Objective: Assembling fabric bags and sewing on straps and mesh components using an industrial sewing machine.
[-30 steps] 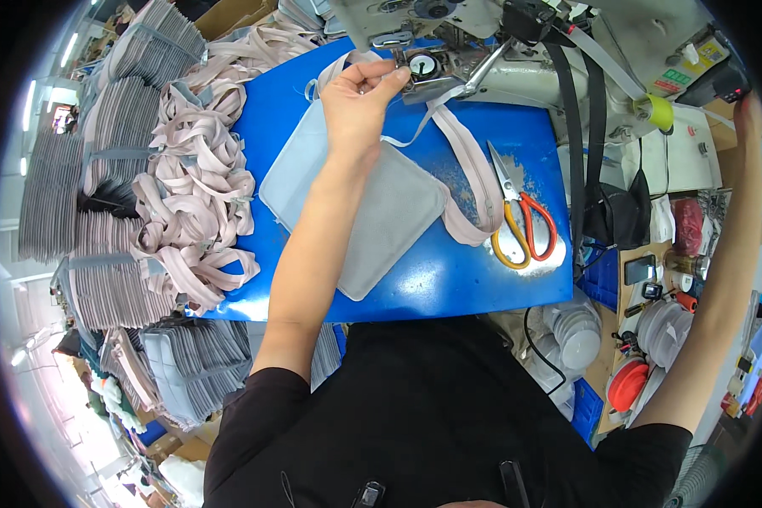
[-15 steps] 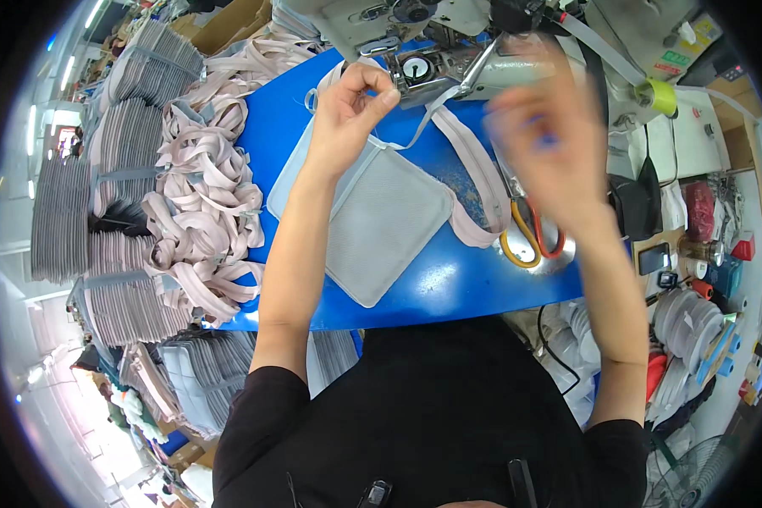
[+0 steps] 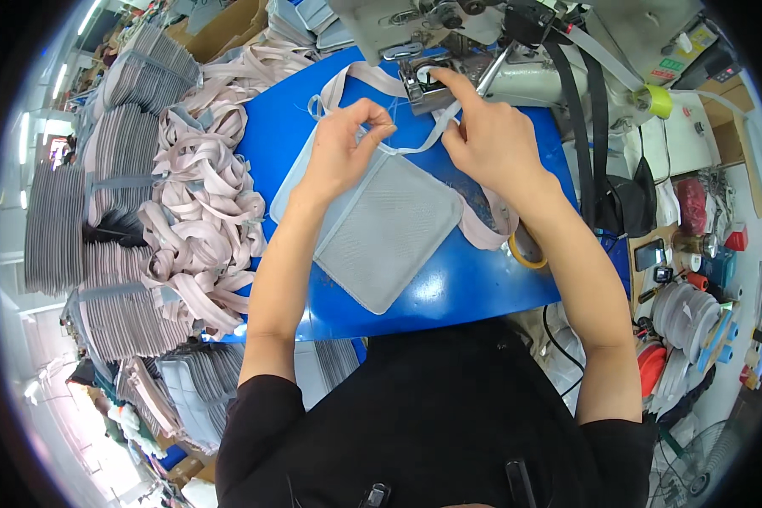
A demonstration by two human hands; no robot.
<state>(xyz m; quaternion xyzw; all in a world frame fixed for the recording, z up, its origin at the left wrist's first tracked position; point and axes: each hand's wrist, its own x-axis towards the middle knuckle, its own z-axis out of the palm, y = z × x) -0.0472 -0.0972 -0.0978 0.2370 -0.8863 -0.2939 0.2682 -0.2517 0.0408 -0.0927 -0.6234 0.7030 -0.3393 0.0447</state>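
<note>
My left hand (image 3: 345, 151) is closed in a pinch above the grey fabric piece (image 3: 389, 233); whatever lies between its fingertips is too small to make out. Loose thin threads show close by. My right hand (image 3: 495, 140) points its index finger onto a small round metal part (image 3: 427, 76) low on the sewing machine (image 3: 525, 85), while its other fingers are bent and the thumb stands apart. A narrow pale tape (image 3: 436, 131) runs from the fabric piece toward the machine, passing by the right thumb. The fabric piece lies flat on a blue table (image 3: 432, 288).
Pale pink zipper strips (image 3: 207, 203) are heaped on the left, beside stacked grey panels (image 3: 127, 157). Scissors (image 3: 529, 251) with a yellow handle lie partly under my right forearm, near a pink zipper strip (image 3: 487, 229). Black straps (image 3: 597, 127) hang at the machine's right.
My right hand, blurred earlier and further right, has moved left, its index finger now on the round metal part. My left hand has shifted slightly down, still pinched. My right forearm now covers most of the scissors.
</note>
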